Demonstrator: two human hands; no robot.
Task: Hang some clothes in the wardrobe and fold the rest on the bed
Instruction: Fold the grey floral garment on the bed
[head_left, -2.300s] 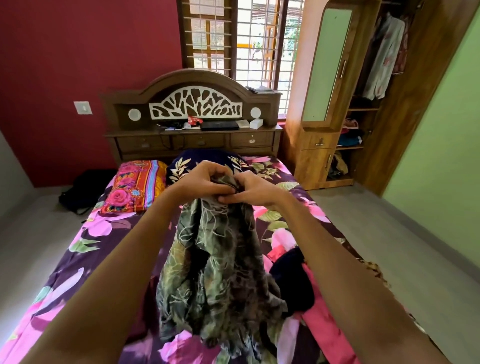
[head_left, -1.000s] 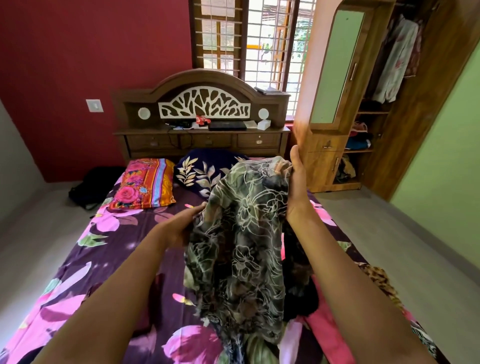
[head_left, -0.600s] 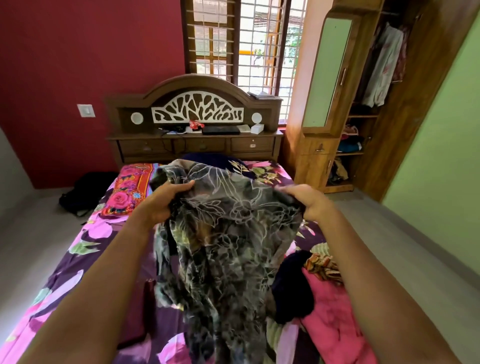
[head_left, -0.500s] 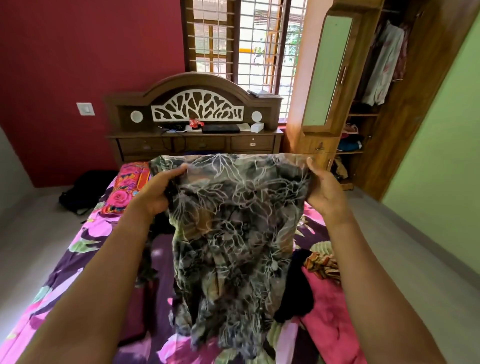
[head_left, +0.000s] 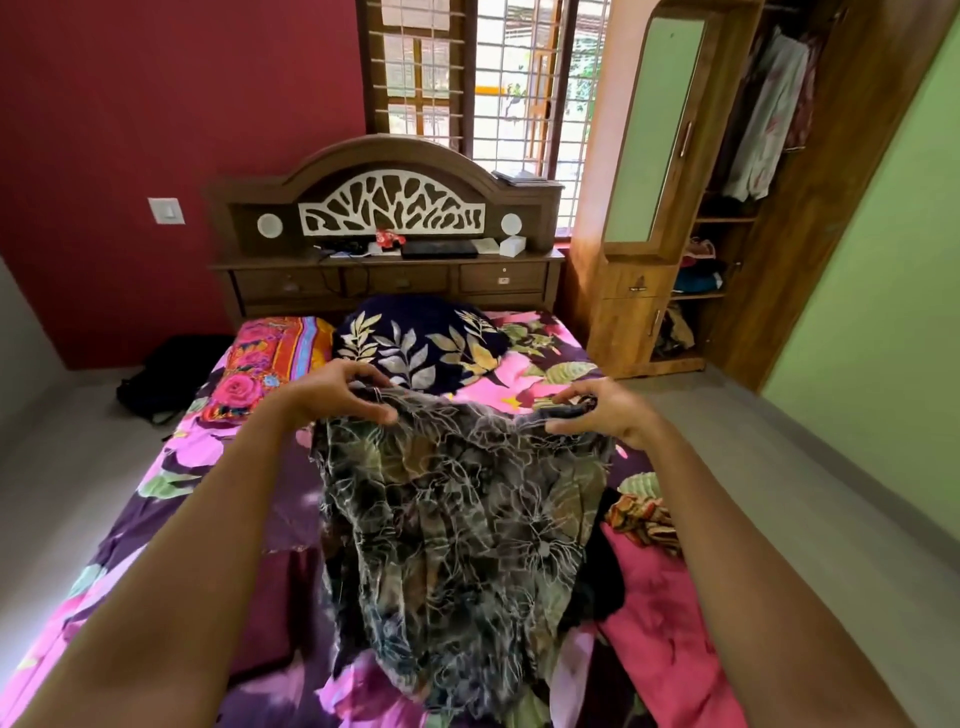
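A dark green and black floral garment (head_left: 457, 525) hangs spread between my hands over the bed (head_left: 156, 499). My left hand (head_left: 337, 392) pinches its top left corner, and my right hand (head_left: 597, 410) pinches its top right corner. Its lower part drapes down onto the purple flowered bedsheet. Right of it lie a pink cloth (head_left: 660, 623), a black garment (head_left: 597, 587) and a small patterned piece (head_left: 644, 519). The open wardrobe (head_left: 769, 171) stands at the back right with clothes hanging (head_left: 763, 119) inside.
Two pillows, one pink-orange (head_left: 270, 358) and one dark blue with leaves (head_left: 421, 343), lie at the head of the bed. The wooden headboard (head_left: 389, 228) carries small items. A black bag (head_left: 166, 374) sits on the floor at left. Grey floor (head_left: 779, 467) runs between bed and wardrobe.
I took the bunched garment by its top corners and spread it out. In the last half second my hands have lowered it toward the bed, fingers loosening their hold.
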